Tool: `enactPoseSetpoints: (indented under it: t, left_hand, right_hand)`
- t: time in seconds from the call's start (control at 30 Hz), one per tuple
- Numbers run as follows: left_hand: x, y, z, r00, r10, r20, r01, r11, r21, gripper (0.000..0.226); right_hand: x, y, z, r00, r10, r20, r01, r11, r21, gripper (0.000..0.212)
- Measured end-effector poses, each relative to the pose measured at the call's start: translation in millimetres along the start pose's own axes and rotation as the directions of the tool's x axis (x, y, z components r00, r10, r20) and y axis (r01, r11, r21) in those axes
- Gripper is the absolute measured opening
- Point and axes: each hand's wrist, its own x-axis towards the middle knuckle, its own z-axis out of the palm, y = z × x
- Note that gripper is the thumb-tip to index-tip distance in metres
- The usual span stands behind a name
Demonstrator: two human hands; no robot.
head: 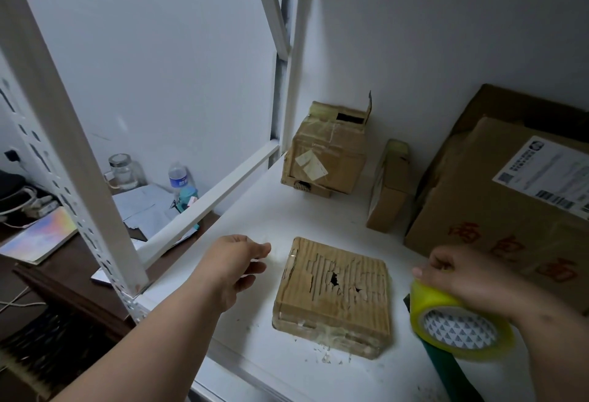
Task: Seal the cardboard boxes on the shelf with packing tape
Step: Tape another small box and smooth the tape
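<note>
Right hand (pixel 468 280) fingers curl over the yellow-tinted roll of clear packing tape (pixel 459 322); left hand (pixel 237 266) hovers, fingers relaxed, holding nothing, beside the flat, torn brown cardboard box (pixel 334 296) on the white shelf (pixel 255 210). Risk: tape may lift the ragged, holed surface, since frayed corrugation bonds poorly.

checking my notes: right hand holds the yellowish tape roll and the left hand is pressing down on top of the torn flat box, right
Not quite. In the head view the left hand is not on the torn flat box; it sits off its left edge, apart from it. The right hand does hold the tape roll.
</note>
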Motion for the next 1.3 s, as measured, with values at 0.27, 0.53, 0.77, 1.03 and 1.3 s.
enactPoseSetpoints:
  t: [0.27,0.53,0.77,1.03,1.3]
  left_hand:
    - [2,-14,2,0.998,-0.014,0.058,0.012,0.999,0.041,0.016]
    - [5,-27,8,0.998,-0.001,0.07,-0.011,0.984,0.18,0.024]
    - [9,-21,13,0.912,0.405,-0.069,-0.285,0.745,0.603,0.012]
    - [-32,-24,28,0.764,0.423,0.487,-0.644,0.456,0.614,0.102]
    - [-32,-29,36,0.89,0.204,0.407,-0.303,0.933,0.195,0.119]
  right_hand:
    - [5,0,6,1.0,0.021,0.017,-0.02,1.0,-0.023,0.03]
    - [1,-13,4,0.998,0.05,0.026,-0.047,0.995,-0.084,0.029]
    - [4,-15,6,0.999,0.043,0.014,-0.041,0.992,-0.117,0.028]
    - [1,-14,4,0.999,0.04,0.013,-0.039,0.995,-0.087,0.027]
    - [0,-10,6,0.999,0.047,0.0,-0.046,0.995,-0.088,0.027]
